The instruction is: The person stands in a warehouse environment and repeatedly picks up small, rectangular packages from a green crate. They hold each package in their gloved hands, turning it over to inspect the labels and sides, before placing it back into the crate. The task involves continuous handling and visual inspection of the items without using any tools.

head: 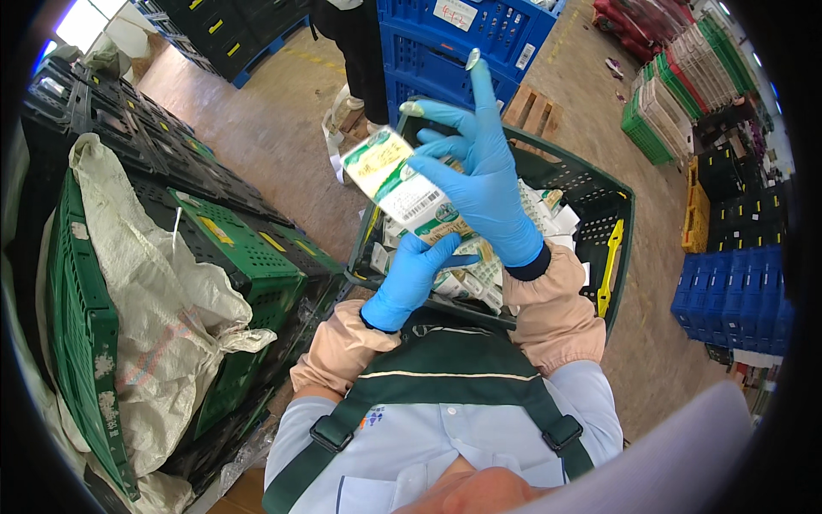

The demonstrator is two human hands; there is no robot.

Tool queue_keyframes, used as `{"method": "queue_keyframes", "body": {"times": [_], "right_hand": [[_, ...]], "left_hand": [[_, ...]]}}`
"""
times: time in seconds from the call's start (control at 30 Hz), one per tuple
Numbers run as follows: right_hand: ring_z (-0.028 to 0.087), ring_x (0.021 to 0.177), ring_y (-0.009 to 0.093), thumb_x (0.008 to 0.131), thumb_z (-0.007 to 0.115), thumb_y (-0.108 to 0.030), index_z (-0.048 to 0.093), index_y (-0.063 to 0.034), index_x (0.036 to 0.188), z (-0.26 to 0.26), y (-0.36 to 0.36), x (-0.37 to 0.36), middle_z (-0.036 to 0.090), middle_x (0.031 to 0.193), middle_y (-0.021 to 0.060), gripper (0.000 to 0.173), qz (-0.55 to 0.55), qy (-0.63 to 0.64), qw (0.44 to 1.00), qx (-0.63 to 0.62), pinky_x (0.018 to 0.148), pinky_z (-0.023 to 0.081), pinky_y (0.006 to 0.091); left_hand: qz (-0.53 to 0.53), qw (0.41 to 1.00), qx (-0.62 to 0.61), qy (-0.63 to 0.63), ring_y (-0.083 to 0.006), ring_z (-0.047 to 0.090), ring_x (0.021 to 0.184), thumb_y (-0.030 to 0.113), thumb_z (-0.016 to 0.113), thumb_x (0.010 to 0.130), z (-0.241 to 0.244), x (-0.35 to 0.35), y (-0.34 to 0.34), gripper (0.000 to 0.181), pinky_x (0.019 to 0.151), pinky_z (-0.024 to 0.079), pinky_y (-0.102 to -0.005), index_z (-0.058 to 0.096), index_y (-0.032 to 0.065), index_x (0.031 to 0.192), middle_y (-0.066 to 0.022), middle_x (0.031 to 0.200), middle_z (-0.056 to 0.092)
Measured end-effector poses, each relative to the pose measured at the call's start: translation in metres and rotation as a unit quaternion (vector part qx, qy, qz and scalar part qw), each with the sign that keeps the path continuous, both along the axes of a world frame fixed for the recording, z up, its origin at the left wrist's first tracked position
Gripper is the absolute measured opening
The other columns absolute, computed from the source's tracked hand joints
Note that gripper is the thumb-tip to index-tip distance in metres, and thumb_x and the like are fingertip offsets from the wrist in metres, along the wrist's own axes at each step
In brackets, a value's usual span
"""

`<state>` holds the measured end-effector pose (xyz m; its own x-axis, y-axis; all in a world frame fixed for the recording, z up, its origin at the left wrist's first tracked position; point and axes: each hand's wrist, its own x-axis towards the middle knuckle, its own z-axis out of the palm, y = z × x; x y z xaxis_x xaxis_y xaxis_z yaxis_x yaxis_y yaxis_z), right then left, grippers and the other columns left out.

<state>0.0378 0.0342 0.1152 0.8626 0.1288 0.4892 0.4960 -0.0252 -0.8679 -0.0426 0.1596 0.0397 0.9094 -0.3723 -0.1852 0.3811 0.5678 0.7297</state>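
Note:
My left hand (411, 276), in a blue glove, pinches the lower end of a printed white, green and yellow label strip (404, 186) that bears writing and a barcode. The strip slants up and to the left above a dark green plastic crate (578, 151). Over the crate, my right hand (478, 173) wears the same kind of glove; its index finger points up and its thumb lies at the strip's right edge. Whitish patches cover two of its fingertips. Whether that hand also grips something is hidden. White and green printed pieces (472, 283) fill part of the crate below.
Stacked blue crates (443, 64) stand ahead, beside a person's dark-trousered leg (369, 64). Left are green crates (257, 250) and a white woven sack (154, 289). A wooden pallet (536, 112) lies beyond my crate; more blue crates (732, 295) are at right.

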Motion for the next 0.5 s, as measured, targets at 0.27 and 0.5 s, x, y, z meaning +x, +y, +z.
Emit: {"method": "queue_keyframes", "body": {"times": [0.27, 0.5], "right_hand": [[0.061, 0.118, 0.022, 0.081, 0.077, -0.007, 0.066, -0.0079, 0.102, -0.014, -0.033, -0.021, 0.045, 0.149, 0.0234, 0.023, 0.002, 0.061, 0.997, -0.042, 0.102, 0.045, 0.0382], [0.057, 0.120, 0.024, 0.079, 0.079, -0.008, 0.050, -0.0103, 0.138, -0.018, -0.024, -0.025, 0.057, 0.132, 0.0158, 0.065, -0.008, 0.007, 0.967, -0.256, 0.104, 0.041, 0.0406]], "left_hand": [[0.111, 0.978, -0.153, 0.089, -0.0317, 0.057, 0.124, 0.020, 0.051, 0.104, 0.006, 0.015, 0.017, 0.046, 0.107, 0.049, -0.0434, 0.039, -0.0013, 0.142, -0.0194, 0.138, 0.052], [0.132, 0.979, -0.139, 0.070, -0.0290, 0.058, 0.123, 0.020, 0.051, 0.103, 0.001, 0.012, 0.016, 0.047, 0.105, 0.052, -0.0413, 0.039, -0.0012, 0.143, -0.0191, 0.138, 0.053]]}}
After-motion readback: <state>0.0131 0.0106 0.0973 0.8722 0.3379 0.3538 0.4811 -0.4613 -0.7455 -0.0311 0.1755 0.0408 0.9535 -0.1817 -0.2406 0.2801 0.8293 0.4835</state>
